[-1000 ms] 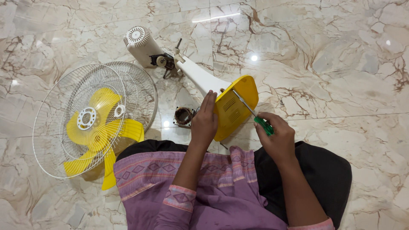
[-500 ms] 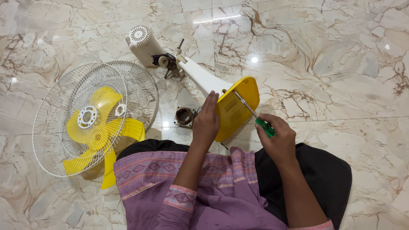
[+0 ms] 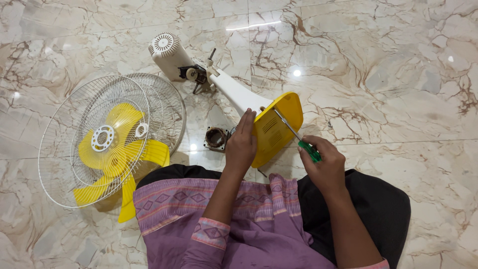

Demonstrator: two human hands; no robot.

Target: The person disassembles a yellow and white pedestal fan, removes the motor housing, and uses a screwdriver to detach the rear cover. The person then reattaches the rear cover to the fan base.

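Hidden: the tip of the screwdriver (image 3: 294,133) lies against the yellow fan base (image 3: 277,128), and the exact spot it meets is too small to make out; the left palm is out of sight against the base's edge
Cut off: the person's lap and purple sleeve run off the bottom edge
Left hand (image 3: 241,145): fingers flat and together, pressed on the left edge of the tilted base, not curled around it
Right hand (image 3: 324,166): grip clamped on the green handle, shaft slanting up-left onto the base
Fan body: white stem and motor housing (image 3: 167,54) lie on the marble floor (image 3: 388,74), beyond the base
Nearby: a small round metal part (image 3: 216,138) just left of the left hand; wire guards with yellow blades (image 3: 107,144) further left
Against earlier: hands, screwdriver and base keep the same places; only the view shifts slightly
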